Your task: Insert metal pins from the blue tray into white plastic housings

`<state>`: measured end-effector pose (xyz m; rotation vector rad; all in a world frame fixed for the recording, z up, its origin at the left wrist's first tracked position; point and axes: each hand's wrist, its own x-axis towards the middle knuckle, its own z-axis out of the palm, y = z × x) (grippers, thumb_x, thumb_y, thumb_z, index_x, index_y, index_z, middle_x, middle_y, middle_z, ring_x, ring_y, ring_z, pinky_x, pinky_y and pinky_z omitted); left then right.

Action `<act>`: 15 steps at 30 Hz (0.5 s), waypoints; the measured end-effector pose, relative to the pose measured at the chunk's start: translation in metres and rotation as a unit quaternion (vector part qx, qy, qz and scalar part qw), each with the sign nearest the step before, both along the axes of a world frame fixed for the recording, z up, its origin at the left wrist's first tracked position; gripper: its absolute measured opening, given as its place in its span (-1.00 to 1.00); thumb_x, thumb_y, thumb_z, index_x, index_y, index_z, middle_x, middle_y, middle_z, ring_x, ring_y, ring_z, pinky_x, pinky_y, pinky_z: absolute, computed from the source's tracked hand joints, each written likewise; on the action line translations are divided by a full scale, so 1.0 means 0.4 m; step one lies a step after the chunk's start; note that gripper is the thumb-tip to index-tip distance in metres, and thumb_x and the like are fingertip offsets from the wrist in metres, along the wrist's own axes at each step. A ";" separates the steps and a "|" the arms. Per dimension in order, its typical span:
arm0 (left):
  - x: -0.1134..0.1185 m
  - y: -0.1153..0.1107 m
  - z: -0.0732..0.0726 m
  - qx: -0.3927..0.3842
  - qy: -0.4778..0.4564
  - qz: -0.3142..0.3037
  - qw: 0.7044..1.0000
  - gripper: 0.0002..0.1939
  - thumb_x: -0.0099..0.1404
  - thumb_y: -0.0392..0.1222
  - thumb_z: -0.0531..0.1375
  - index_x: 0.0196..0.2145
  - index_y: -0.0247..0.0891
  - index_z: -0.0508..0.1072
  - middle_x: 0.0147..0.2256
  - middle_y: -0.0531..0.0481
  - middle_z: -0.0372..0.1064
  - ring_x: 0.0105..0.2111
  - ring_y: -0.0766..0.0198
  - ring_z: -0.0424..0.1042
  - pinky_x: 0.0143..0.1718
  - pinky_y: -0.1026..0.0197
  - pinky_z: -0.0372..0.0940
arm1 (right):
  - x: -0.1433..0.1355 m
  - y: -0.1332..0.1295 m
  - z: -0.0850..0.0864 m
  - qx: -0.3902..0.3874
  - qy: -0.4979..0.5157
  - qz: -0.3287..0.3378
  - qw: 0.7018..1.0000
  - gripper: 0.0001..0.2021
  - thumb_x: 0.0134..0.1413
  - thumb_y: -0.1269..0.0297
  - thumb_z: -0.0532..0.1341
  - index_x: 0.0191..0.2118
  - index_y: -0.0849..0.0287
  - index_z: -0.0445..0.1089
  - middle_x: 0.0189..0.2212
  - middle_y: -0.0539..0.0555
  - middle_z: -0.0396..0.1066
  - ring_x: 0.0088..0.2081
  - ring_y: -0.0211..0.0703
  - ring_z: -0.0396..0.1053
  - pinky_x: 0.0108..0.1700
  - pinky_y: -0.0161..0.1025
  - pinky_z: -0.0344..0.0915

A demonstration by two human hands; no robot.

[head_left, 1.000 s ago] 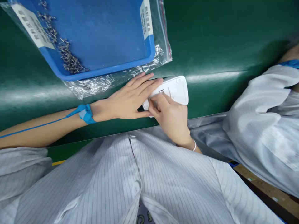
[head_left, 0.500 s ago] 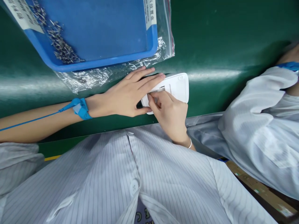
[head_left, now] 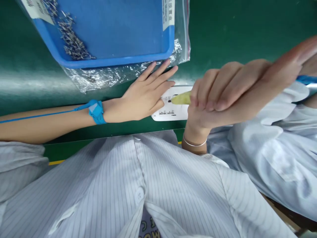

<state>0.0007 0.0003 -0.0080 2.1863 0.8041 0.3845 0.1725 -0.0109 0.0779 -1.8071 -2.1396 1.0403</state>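
Note:
A white device point(head_left: 182, 114) with small slots and dark print lies on the green table, partly hidden by both hands. My left hand point(head_left: 146, 94) is open, its fingers spread and its fingertips at the left end of the device, with nothing in its grip. Close to the camera, my right hand point(head_left: 223, 92) is closed around a tool with a pointed yellow tip point(head_left: 181, 98). The tip points left, over the middle of the device; whether it touches cannot be made out. The fist hides the rest of the tool.
Beyond the left hand, a blue tray point(head_left: 111, 61) holds a pile of small metal screws point(head_left: 74, 44) and rests on a clear plastic bag point(head_left: 99, 79). At the right a person's pale sleeve point(head_left: 267, 132) lies beside the table edge. A blue wrist strap point(head_left: 96, 111) circles the left wrist.
My right hand has left the device's surface, risen toward the camera and now grips the yellow-tipped tool. My left hand has drawn back toward the device's left end, its fingers more spread.

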 end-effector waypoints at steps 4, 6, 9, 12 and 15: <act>0.007 0.000 -0.006 0.017 0.009 0.001 1.000 -0.39 0.35 -0.21 0.01 0.34 -0.30 0.13 0.43 -0.08 -0.14 0.45 -0.06 -0.33 0.42 -0.25 -0.41 | -0.080 0.041 -0.026 0.151 0.241 -0.254 0.925 -0.20 0.35 -0.09 -0.47 0.07 0.07 0.46 -0.73 -0.10 -0.08 -0.50 -0.08 0.49 -0.45 -0.21 0.36; 0.007 0.002 -0.014 0.036 0.004 -0.010 0.999 -0.35 0.33 -0.24 0.02 0.35 -0.42 0.07 0.43 -0.19 -0.15 0.45 -0.11 -0.34 0.41 -0.28 -0.41 | -0.103 0.042 -0.024 0.207 0.260 -0.342 0.879 -0.27 0.36 0.05 -0.45 0.16 0.08 0.38 -0.71 -0.14 -0.16 -0.64 -0.17 0.37 -0.48 -0.24 0.32; 0.005 0.005 -0.022 0.034 -0.015 -0.024 0.999 -0.35 0.33 -0.24 0.02 0.33 -0.52 0.05 0.42 -0.25 -0.15 0.43 -0.19 -0.34 0.37 -0.36 -0.39 | -0.105 0.026 -0.030 0.194 0.221 -0.349 0.890 -0.27 0.35 0.05 -0.45 0.12 0.09 0.42 -0.69 -0.13 -0.16 -0.65 -0.18 0.32 -0.49 -0.23 0.31; 0.004 0.006 -0.025 0.024 -0.036 -0.013 0.999 -0.35 0.33 -0.22 0.04 0.32 -0.51 0.08 0.42 -0.19 -0.12 0.43 -0.18 -0.31 0.38 -0.34 -0.38 | -0.081 -0.001 -0.056 0.102 0.162 -0.248 0.950 -0.07 0.26 -0.21 -0.56 -0.11 0.09 0.52 -0.69 -0.05 -0.07 -0.50 -0.05 0.46 -0.44 -0.16 0.38; 0.006 0.003 -0.026 0.011 -0.072 0.000 0.997 -0.36 0.32 -0.21 0.05 0.30 -0.54 0.09 0.40 -0.21 -0.07 0.43 -0.21 -0.28 0.35 -0.41 -0.37 | -0.056 -0.025 -0.086 0.061 0.140 -0.203 0.967 0.02 0.17 -0.30 -0.64 -0.39 0.10 0.50 -0.68 0.02 0.00 -0.40 0.00 0.52 -0.42 -0.15 0.40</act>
